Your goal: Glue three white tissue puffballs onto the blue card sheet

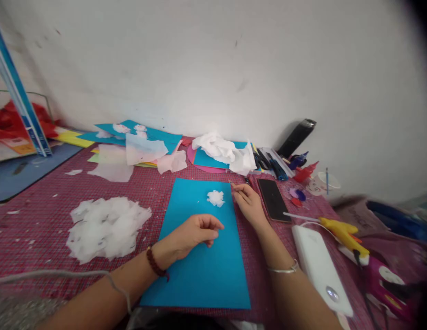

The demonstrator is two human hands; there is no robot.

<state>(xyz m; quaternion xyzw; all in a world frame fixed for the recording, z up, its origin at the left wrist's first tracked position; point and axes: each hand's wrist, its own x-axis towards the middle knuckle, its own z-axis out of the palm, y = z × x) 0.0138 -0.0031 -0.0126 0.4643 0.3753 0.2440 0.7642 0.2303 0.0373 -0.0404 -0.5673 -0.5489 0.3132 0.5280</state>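
A blue sheet of card [199, 266] lies in front of me on the red checked cloth. A small white tuft of torn tissue [215, 198] sits near its far edge. My left hand [196, 233] rests on the sheet with its fingers curled in, nothing visible in them. My right hand [247, 201] lies at the sheet's right edge, just right of the tuft, its fingers pinched on a thin stick-like thing that I cannot name. A pile of shredded white tissue [103, 227] lies to the left of the sheet.
A dark phone [273, 199], a white power bank [319, 268] and a yellow glue gun [344, 233] lie to the right. Coloured papers, crumpled tissue [225, 151], scissors [263, 160] and a black bottle [296, 136] line the wall at the back.
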